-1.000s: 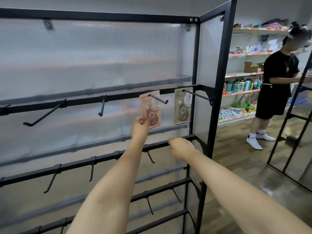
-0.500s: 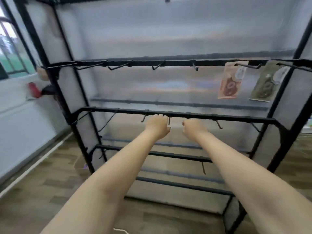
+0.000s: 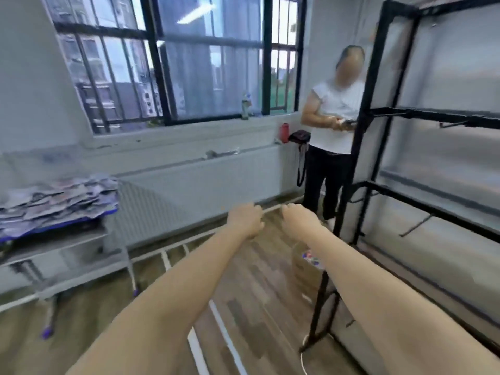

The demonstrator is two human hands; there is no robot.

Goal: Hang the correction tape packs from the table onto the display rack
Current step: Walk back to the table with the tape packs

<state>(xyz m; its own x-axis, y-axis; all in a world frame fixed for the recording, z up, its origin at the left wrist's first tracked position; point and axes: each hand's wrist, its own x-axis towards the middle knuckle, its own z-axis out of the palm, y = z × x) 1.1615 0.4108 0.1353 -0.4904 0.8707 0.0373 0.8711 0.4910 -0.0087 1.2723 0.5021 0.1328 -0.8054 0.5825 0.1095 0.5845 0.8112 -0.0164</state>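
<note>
Black rack, two empty hands

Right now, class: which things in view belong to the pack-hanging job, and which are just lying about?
Job: pile of packs; table; display rack; left hand and right hand, both empty.

Lying about: red bottle; black bag; cardboard box; bystander.
</note>
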